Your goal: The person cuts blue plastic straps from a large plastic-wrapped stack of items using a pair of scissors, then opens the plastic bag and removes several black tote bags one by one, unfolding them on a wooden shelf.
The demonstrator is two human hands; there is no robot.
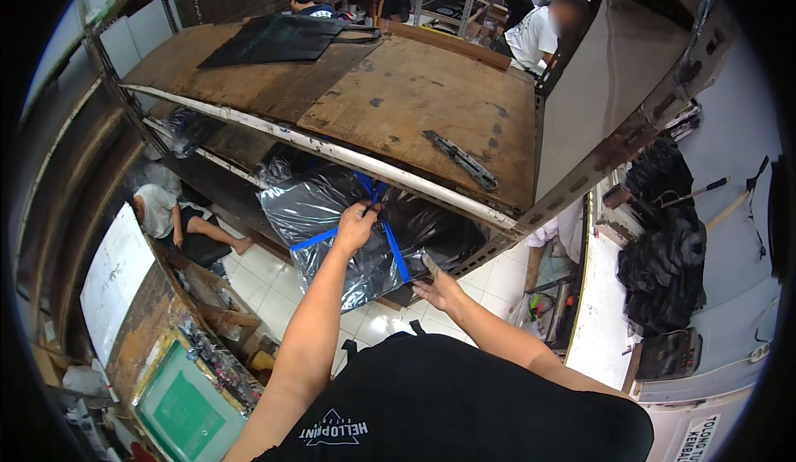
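A black bundle wrapped in clear shiny plastic point(319, 205) is tied crosswise with blue strapping point(396, 250). It sits tilted at the front of the shelf under the wooden top, partly hidden by that top. My left hand point(356, 226) is closed on the blue strap near the knot, at the bundle's upper middle. Beside the bundle's lower right corner is my right hand point(444, 289), thumb up and fingers apart, pointing at the corner. Whether its fingertips press on the plastic is hard to make out. Something greyish covers its thumb tip.
On the stained wooden top point(431, 89) lie a utility knife point(461, 160) and a flat black bag point(274, 41). The rack's metal post point(613, 147) rises at right. A green printing screen point(186, 404) stands lower left. A person point(174, 217) sits on the floor at left; others work behind.
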